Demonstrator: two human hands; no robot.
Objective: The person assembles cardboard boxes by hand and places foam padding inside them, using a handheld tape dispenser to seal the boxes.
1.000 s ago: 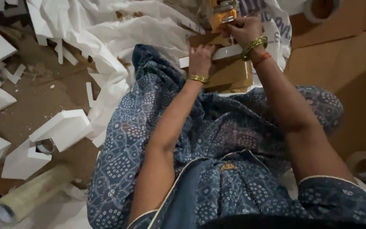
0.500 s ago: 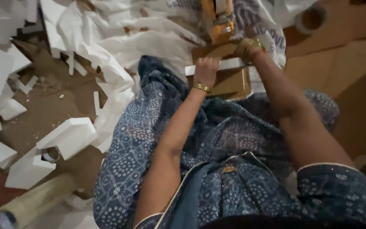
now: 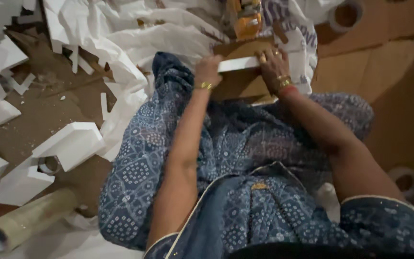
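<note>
Brown cardboard sheets [image 3: 389,72] cover the floor, with white foam scraps [image 3: 70,144] and crumpled white paper [image 3: 135,43] lying all around on the left. A clear roll of plastic wrap [image 3: 25,220] lies at the lower left, and a brown roll of tape [image 3: 345,14] sits at the top right.

A person sits on the floor in blue patterned cloth [image 3: 245,144]. On the lap, near the knees, rests a flat brown cardboard piece [image 3: 240,84]. Across its top lies a long thin white foam strip [image 3: 238,64] — this is the thing being worked on. The left hand [image 3: 208,71] is closed around the strip's left end. The right hand [image 3: 274,62] presses down on its right end, fingers [image 3: 264,57] curled over it. Just above the hands sits an orange and yellow tape tool [image 3: 247,21], not touched by either hand.

To do this step well, I think both hands should hold the strip evenly, so it stays straight along the cardboard's edge. Foam snaps easily — so press softly, not hard. Keeping the cardboard flat on the lap should help the strip sit snug with no gap.
</note>
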